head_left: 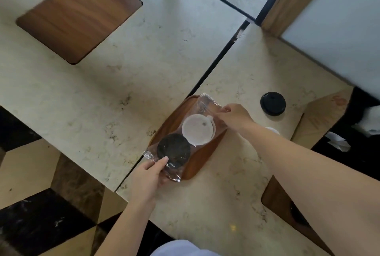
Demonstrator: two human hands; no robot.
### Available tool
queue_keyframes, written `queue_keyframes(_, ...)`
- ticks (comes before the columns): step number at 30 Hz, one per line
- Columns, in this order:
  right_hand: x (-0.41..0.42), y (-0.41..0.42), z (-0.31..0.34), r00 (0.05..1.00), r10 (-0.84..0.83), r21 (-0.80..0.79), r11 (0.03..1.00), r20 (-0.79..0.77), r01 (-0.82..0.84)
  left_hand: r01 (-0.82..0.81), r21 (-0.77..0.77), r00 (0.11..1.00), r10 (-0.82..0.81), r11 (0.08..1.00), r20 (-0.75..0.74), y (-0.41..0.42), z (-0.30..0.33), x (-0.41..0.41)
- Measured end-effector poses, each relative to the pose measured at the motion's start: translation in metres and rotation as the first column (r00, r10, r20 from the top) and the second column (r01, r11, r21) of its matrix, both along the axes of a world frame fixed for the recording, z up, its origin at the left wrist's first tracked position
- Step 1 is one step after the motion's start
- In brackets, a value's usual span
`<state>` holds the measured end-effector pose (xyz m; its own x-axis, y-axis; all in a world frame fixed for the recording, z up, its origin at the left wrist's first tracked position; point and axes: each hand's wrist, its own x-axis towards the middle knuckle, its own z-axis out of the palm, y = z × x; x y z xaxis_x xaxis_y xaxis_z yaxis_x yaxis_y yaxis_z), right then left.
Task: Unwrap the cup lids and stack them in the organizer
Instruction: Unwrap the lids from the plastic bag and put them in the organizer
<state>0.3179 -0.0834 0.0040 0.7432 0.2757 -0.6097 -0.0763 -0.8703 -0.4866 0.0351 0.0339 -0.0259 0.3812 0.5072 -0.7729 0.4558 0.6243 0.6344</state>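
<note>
A clear plastic wrap (202, 102) lies over a wooden tray (202, 162) on the marble table. Inside it sit a white cup lid (197, 129) and a black cup lid (173, 150), side by side. My left hand (149, 177) grips the near end of the wrap beside the black lid, thumb on top. My right hand (234, 116) pinches the wrap at its far right edge, next to the white lid. Another black lid (272, 103) lies unwrapped on the table to the right.
A brown cardboard box (320, 116) stands at the right, with a white object (273, 130) partly hidden behind my right forearm. A dark gap (213, 66) separates two marble tabletops. A wooden inlay (78, 15) is set in the far left table. Patterned floor shows lower left.
</note>
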Motion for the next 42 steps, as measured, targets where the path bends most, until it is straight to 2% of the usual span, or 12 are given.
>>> queue_keyframes(9, -0.048, -0.078, 0.026, 0.975, -0.207, 0.165, 0.962, -0.077, 0.217, 0.065, 0.031, 0.996, -0.067, 0.997, 0.065, -0.014, 0.022, 0.011)
queue_keyframes(13, -0.087, -0.141, 0.040, 0.908, -0.406, 0.260, 0.870, -0.108, 0.420, 0.114, 0.027, 0.980, -0.117, 0.993, 0.158, -0.034, 0.038, 0.015)
queue_keyframes(17, -0.142, -0.221, 0.043, 0.805, -0.567, 0.273, 0.757, -0.175, 0.593, 0.180, 0.001, 0.963, -0.177, 0.984, 0.204, -0.069, 0.047, 0.011)
queue_keyframes(22, -0.213, -0.305, 0.036, 0.721, -0.650, 0.265, 0.671, -0.239, 0.693, 0.348, -0.010, 0.927, -0.342, 0.938, 0.156, -0.123, 0.038, 0.002)
queue_keyframes(28, -0.290, -0.388, 0.012, 0.549, -0.755, 0.220, 0.503, -0.358, 0.836, 0.591, -0.054, 0.806, -0.587, 0.805, 0.076, -0.187, 0.023, -0.010)
queue_keyframes(36, -0.325, -0.430, -0.016, 0.437, -0.813, 0.235, 0.371, -0.385, 0.898, 0.725, -0.054, 0.685, -0.727, 0.686, -0.044, -0.230, 0.022, -0.006)
queue_keyframes(39, -0.326, -0.434, -0.020, 0.431, -0.820, 0.235, 0.366, -0.376, 0.900, 0.734, -0.031, 0.674, -0.733, 0.678, -0.089, -0.237, 0.021, -0.001)
queue_keyframes(42, -0.325, -0.433, -0.025, 0.465, -0.828, 0.215, 0.415, -0.313, 0.884, 0.709, 0.065, 0.705, -0.700, 0.703, -0.119, -0.243, 0.019, 0.007)
